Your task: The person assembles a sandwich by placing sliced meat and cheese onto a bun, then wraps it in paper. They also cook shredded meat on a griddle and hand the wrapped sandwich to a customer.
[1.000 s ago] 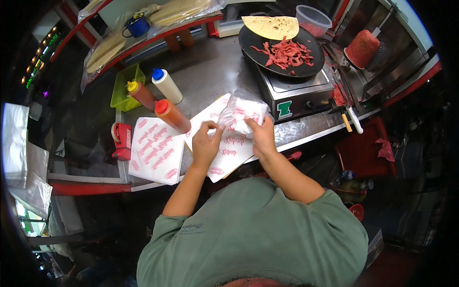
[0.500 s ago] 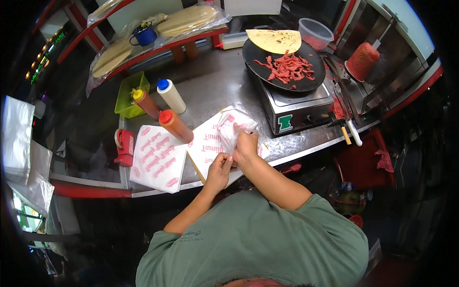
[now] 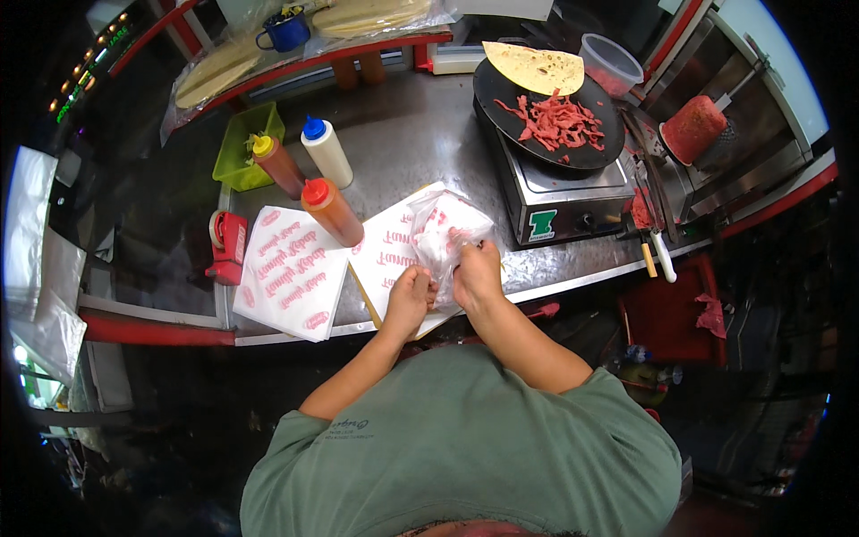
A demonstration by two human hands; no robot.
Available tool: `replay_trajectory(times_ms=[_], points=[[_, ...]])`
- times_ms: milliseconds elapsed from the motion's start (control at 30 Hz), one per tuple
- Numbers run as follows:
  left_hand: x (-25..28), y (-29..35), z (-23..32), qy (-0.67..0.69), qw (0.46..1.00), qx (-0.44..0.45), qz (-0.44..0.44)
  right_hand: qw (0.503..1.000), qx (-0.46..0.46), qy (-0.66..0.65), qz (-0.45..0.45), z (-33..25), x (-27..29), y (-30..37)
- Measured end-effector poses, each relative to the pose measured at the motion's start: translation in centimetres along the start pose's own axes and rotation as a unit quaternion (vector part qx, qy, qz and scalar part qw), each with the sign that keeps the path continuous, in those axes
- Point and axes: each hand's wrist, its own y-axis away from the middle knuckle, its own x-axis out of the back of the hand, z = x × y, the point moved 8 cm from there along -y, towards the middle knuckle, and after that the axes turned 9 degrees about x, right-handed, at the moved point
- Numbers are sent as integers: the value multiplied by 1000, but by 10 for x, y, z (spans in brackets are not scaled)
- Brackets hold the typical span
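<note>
Plastic bag (image 3: 447, 237) — in both hands (image 3: 412, 300) (image 3: 478, 273)

The stove (image 3: 568, 192) is carrying a pan (image 3: 513, 131), with bottles (image 3: 333, 213) standing and a bag (image 3: 440, 234) being held to its left and a knife (image 3: 663, 258) lying to its right.

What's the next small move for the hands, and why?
Probably twist the loose end of the clear bag shut: left hand and right hand seem to pinch plastic there, close together, and the white packet appears to sit inside.
</note>
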Motion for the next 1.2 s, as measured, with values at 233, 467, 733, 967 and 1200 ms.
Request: replay_trajectory(times_ms=[233, 467, 733, 967, 1200], points=[[11, 14, 6, -23, 998, -57, 17, 995, -35, -70, 59, 7, 1, 8], [39, 6, 10, -112, 982, -141, 64, 995, -31, -85, 39, 8, -2, 14], [18, 14, -3, 144, 989, -30, -10, 990, -99, -91, -29, 53, 1, -33], [21, 41, -11, -133, 973, -140, 125, 958, -28, 156, -239, -42, 27, 17], [-23, 67, 13, -283, 885, -224, 294, 792, 283, 465, -276, -57, 29, -56]])
